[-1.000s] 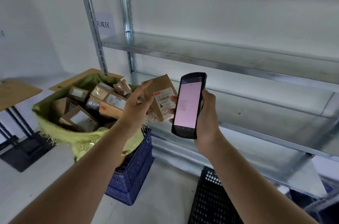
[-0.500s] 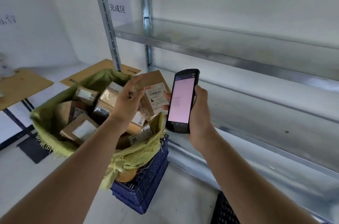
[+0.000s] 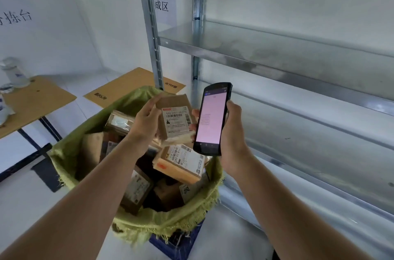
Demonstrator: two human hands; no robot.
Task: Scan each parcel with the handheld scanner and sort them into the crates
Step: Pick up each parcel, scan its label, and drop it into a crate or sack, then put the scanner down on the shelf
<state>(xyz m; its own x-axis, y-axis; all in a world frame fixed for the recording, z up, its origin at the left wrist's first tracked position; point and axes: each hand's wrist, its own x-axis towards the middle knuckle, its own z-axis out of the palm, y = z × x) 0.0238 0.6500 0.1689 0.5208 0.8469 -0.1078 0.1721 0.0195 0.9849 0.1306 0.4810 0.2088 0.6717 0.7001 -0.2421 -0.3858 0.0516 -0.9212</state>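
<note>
My left hand (image 3: 146, 120) grips a small brown cardboard parcel (image 3: 175, 120) with its white shipping label facing me. It hangs above a green woven sack (image 3: 168, 222) full of several parcels, the sack sitting in a blue crate (image 3: 177, 244). Just right of the parcel, my right hand (image 3: 231, 131) holds the black handheld scanner (image 3: 212, 119) upright, its pink screen lit and turned toward me. The scanner's left edge almost touches the parcel.
A metal shelving rack (image 3: 277, 55) fills the right side, its upright post (image 3: 150, 25) just behind the sack. Brown-topped tables (image 3: 36, 102) stand to the left, one with a plastic bottle (image 3: 13, 72). Flat cardboard (image 3: 132, 87) lies behind the sack.
The view has dropped and shifted right, so the sack now sits below my hands. The parcel has turned its label more squarely to me and sits closer to the scanner.
</note>
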